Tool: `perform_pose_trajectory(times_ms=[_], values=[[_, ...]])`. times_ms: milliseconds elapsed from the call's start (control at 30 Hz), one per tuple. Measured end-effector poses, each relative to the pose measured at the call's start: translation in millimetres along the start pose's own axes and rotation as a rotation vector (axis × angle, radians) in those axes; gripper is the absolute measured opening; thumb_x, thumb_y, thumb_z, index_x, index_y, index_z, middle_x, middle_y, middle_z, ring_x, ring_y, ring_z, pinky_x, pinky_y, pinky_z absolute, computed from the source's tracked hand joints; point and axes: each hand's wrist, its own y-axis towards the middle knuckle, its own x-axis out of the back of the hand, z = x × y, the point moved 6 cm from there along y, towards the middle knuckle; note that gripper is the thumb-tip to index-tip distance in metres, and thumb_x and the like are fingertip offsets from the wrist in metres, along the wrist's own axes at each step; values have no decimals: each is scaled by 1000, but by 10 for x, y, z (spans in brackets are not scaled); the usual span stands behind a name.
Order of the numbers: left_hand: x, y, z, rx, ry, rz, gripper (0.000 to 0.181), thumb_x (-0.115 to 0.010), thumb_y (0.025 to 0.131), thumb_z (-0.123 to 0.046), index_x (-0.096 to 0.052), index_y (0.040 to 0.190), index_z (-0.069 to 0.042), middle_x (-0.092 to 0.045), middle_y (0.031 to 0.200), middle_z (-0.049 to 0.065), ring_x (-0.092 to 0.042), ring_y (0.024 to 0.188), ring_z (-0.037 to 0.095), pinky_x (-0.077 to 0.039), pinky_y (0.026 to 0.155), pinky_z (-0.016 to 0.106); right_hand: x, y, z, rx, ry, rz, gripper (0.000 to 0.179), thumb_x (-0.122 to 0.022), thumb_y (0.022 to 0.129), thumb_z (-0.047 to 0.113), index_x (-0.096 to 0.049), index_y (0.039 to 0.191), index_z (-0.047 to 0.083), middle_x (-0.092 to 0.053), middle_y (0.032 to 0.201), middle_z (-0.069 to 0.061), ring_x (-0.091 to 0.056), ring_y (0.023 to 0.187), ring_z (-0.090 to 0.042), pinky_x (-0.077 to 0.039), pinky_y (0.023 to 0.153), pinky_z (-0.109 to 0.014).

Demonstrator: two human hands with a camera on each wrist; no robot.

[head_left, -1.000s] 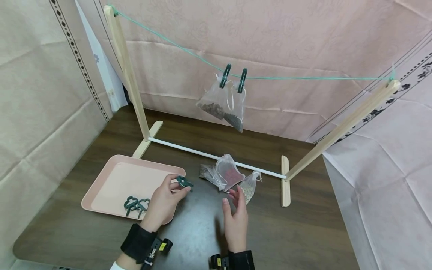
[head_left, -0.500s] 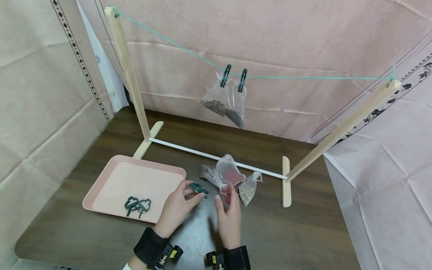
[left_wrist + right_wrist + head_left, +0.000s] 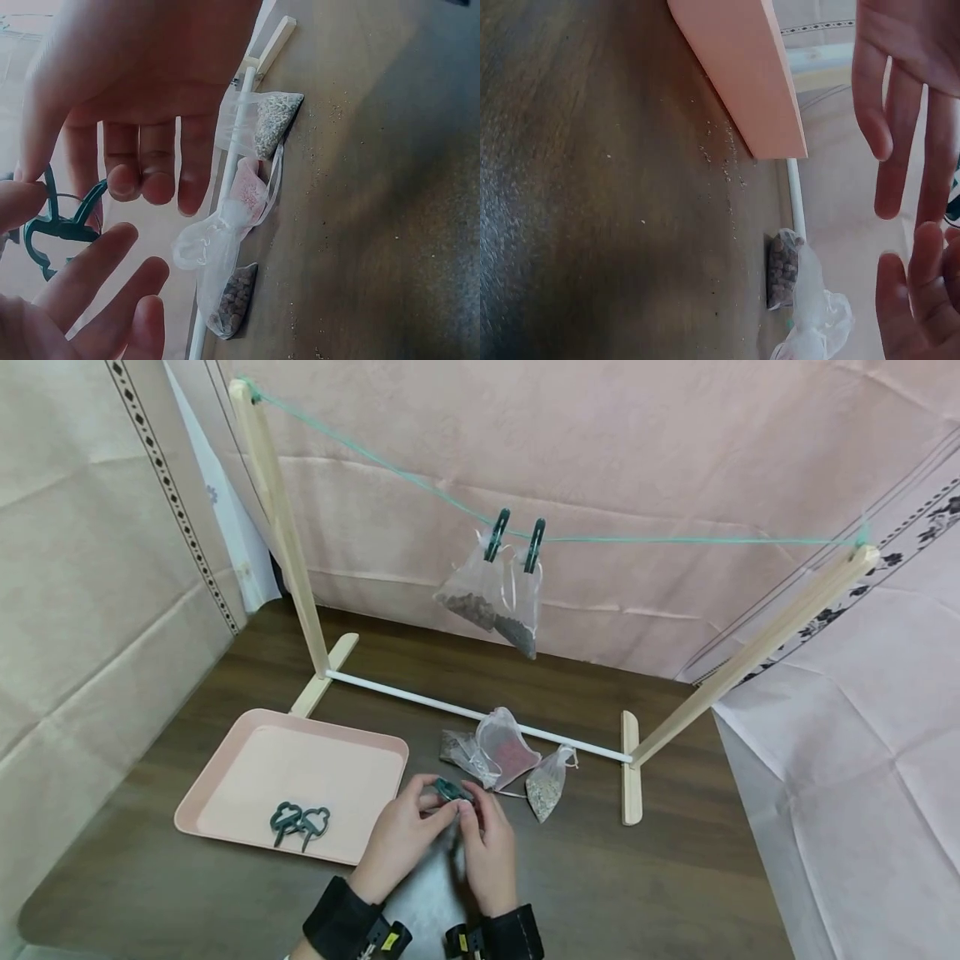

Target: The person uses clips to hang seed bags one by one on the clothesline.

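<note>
A dark green clothespin (image 3: pixel 450 790) with wide looped handles is between my two hands, above the table. My left hand (image 3: pixel 396 843) pinches it between thumb and forefinger. The fingertips of my right hand (image 3: pixel 491 852) meet it from the other side, thumb and forefinger at one handle. In the left wrist view the clothespin (image 3: pixel 66 228) shows between the fingers, other fingers loosely bent. Just beyond the hands lie three sheer drawstring bags: one with dark lumps (image 3: pixel 455 747), one with pink contents (image 3: pixel 515 756), one with pale grains (image 3: pixel 544 787).
Two more clothespins (image 3: pixel 300 823) lie in a pink tray (image 3: pixel 247 727) at left. Behind, a wooden stand (image 3: pixel 288 535) carries a green line (image 3: pixel 675 540), where two clothespins hold filled bags (image 3: pixel 474 603). A white rod (image 3: pixel 405 695) crosses low. Crumbs dot the table (image 3: pixel 630 187).
My left hand has carried the clothespin rightward, away from the tray. My right hand has come left, off the bags, and its fingertips now meet the clothespin. The hanging bags sway slightly.
</note>
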Motion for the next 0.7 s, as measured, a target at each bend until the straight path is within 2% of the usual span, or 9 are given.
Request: perform_pose_trajectory(times_ms=[167, 400, 567, 700], values=[[-9, 2, 21, 17, -12, 17, 68, -56, 75, -60, -46, 123, -12, -65, 98, -3, -61, 90, 14, -47, 75, 36, -29, -2, 0, 7, 17, 10, 30, -43, 95, 30, -53, 121, 21, -54, 107, 6, -54, 86, -9, -44, 70, -28], [1, 46, -21, -4, -64, -17, 67, -56, 75, -61, -46, 124, -15, -65, 96, -7, -61, 89, 10, -47, 75, 36, -41, 57, 53, 10, 70, 14, 30, -41, 95, 35, -50, 123, 29, -52, 114, 9, -53, 93, -10, -44, 75, -30], [-49, 39, 18, 4, -114, 5, 67, -58, 75, -59, -45, 125, -15, -65, 97, -7, -60, 89, 9, -46, 77, 36, -40, 19, 30, -57, 144, 10, 30, -40, 95, 35, -52, 122, 27, -57, 96, 5, -55, 76, -16, -45, 65, -28], [-93, 16, 53, 5, -148, 30, 65, -58, 76, -57, -46, 124, -14, -65, 99, -6, -60, 91, 9, -46, 78, 36, -43, -27, -13, -98, 177, 7, 30, -40, 95, 34, -52, 122, 26, -58, 83, 4, -56, 71, -20, -45, 63, -27]])
